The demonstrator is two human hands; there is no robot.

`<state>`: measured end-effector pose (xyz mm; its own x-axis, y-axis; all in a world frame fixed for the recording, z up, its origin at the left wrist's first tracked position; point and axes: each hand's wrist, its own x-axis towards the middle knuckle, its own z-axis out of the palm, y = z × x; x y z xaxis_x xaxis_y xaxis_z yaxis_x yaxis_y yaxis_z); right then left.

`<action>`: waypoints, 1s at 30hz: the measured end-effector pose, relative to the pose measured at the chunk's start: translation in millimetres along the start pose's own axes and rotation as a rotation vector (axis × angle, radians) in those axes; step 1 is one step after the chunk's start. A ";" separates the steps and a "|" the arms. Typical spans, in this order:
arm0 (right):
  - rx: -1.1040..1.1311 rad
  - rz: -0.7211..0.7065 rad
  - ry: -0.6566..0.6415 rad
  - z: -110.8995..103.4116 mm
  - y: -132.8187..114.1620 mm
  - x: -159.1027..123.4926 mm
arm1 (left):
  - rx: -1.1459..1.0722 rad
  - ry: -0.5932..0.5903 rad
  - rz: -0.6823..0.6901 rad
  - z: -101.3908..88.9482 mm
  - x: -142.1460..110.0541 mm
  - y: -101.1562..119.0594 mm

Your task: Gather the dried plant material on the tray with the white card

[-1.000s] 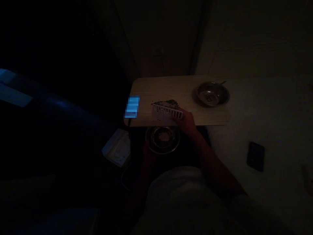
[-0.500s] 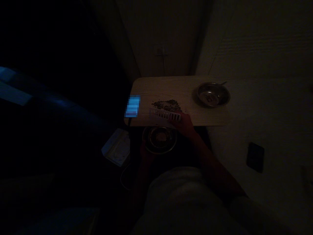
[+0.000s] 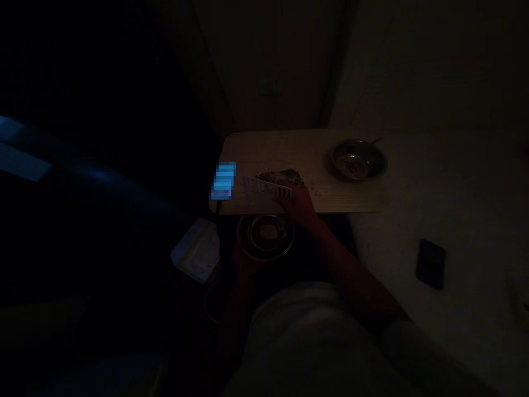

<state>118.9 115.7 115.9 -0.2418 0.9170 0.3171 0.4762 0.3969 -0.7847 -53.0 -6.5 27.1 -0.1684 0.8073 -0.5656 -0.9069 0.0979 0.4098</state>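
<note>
Head view: right hand [image 3: 301, 207], closed on a slotted piece [image 3: 257, 188] against loose bits [image 3: 289, 175] on the table [image 3: 256, 146]; left hand [image 3: 247, 263] at a lower bowl [image 3: 270, 258], finger closure unclear. Apparent step, gathering bits; next move calls for a steady bowl near the edge. Change: piece and bowl farther left.

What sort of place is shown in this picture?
Probably a dim room in a home, though the darkness hides much. A small wooden table, a metal bowl on it and what looks like a wall socket suggest this.
</note>
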 end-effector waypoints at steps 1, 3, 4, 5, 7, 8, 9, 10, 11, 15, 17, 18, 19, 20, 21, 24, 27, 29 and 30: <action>0.010 -0.014 -0.021 -1.7 0.4 -1.3 | 0.002 0.006 0.006 0.7 -0.5 1.0; 0.043 -0.043 -0.092 -8.8 1.5 -5.5 | 0.019 0.002 0.014 1.5 -1.3 2.6; 0.065 -0.052 -0.134 -13.7 2.4 -8.2 | 0.030 -0.009 0.011 1.2 -1.4 3.2; 0.086 -0.057 -0.168 -19.1 3.5 -11.2 | 0.041 -0.021 0.004 0.5 -1.1 3.5; 0.128 -0.005 -0.140 -30.2 7.0 -17.1 | 0.050 -0.035 -0.005 -2.1 0.7 3.3; 0.142 0.030 -0.081 -35.3 9.5 -19.8 | 0.049 -0.025 -0.012 -3.8 2.0 2.9; 0.139 0.053 -0.023 -40.0 12.4 -22.1 | 0.048 -0.007 -0.023 -5.4 3.5 2.1; 0.126 0.078 0.018 -44.2 15.7 -24.0 | 0.046 0.016 -0.031 -6.9 4.9 1.0; 0.114 0.100 0.050 -47.8 19.2 -25.3 | 0.047 0.040 -0.041 -8.2 6.1 -0.5; 0.120 0.150 0.128 -56.8 33.3 -24.7 | 0.067 0.072 -0.044 -8.9 6.6 -9.9; 0.110 0.156 0.177 -59.0 38.8 -21.4 | 0.084 0.064 -0.049 -7.4 5.5 -15.7; 0.101 0.156 0.194 -59.7 40.7 -19.5 | 0.090 0.042 -0.064 -6.6 5.2 -18.3; 0.091 0.155 0.212 -60.2 42.1 -17.5 | 0.095 0.019 -0.060 -5.9 5.3 -20.7; 0.084 0.154 0.231 -60.6 42.8 -15.6 | 0.101 0.009 -0.067 -5.4 5.8 -22.6; 0.078 0.152 0.249 -60.9 43.0 -14.1 | 0.106 0.003 -0.076 -5.0 6.6 -24.0; 0.050 0.144 0.289 -61.5 41.0 -11.8 | 0.106 0.013 -0.102 -4.6 9.4 -26.1; 0.013 0.115 0.266 -60.6 37.4 -13.2 | 0.112 0.019 -0.119 -4.7 10.5 -26.7; 0.010 0.090 0.239 -58.9 34.9 -15.2 | 0.124 0.009 -0.122 -5.2 10.1 -27.2; 0.012 0.082 0.225 -57.8 33.6 -16.2 | 0.129 -0.003 -0.122 -5.6 9.7 -27.6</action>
<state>187.7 116.4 115.2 -0.0074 0.9322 0.3620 0.4764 0.3216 -0.8183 -31.7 -4.7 6.3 -0.0589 0.7866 -0.6147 -0.8636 0.2686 0.4266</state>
